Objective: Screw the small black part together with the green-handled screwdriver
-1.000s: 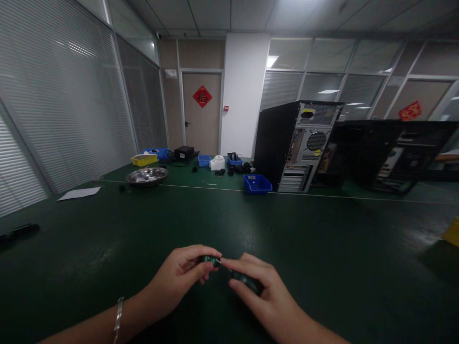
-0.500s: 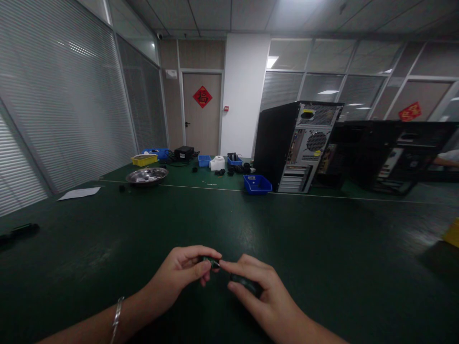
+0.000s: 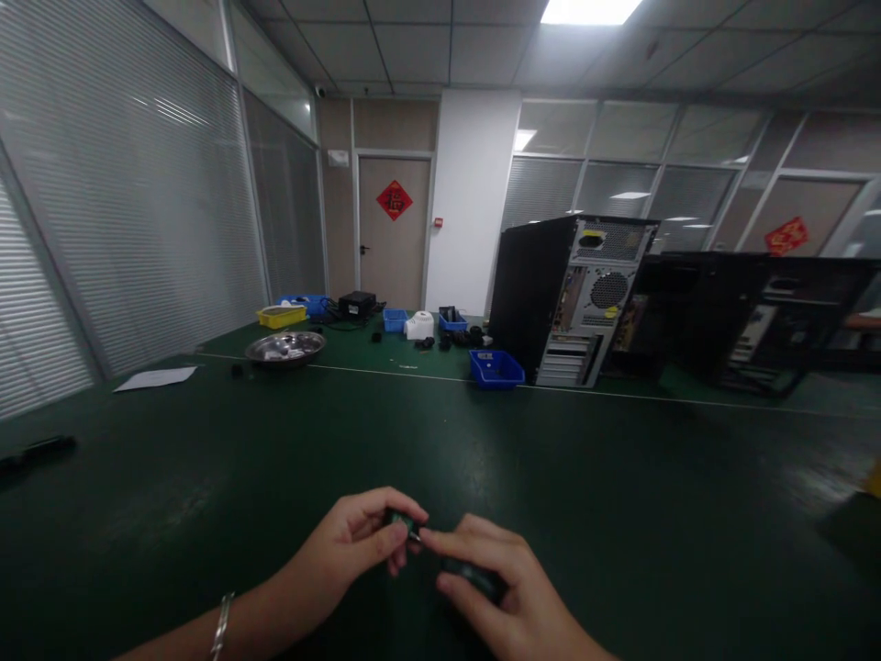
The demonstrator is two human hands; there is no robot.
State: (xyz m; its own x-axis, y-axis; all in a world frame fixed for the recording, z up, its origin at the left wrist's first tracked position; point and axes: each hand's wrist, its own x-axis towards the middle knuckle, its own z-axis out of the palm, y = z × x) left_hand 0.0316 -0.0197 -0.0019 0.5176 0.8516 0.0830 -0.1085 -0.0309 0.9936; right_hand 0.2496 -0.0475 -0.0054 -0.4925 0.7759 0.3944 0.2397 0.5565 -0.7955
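Note:
My left hand (image 3: pixel 372 532), with a silver bracelet on its wrist, pinches a small green part (image 3: pixel 406 524) between thumb and fingers; most of the part is hidden. A thick dark handle (image 3: pixel 472 576), its kind not clear, lies in the closed grip of my right hand (image 3: pixel 499 578). The right index finger is stretched forward and reaches the small green part, where a bit of shiny metal shows at the fingertip. Both hands are close together, low over the green tabletop (image 3: pixel 309 450).
A steel bowl (image 3: pixel 285 349) of small pieces and a paper sheet (image 3: pixel 155 378) lie at the left back. A blue bin (image 3: pixel 496 369) stands by a computer tower (image 3: pixel 578 303). Further back are a yellow tray (image 3: pixel 281 318) and a white device (image 3: pixel 419 326). A dark object (image 3: pixel 41 448) lies far left.
The whole view has shifted, with the room and table sitting slightly lower in the picture. Both hands keep their hold and stay close together.

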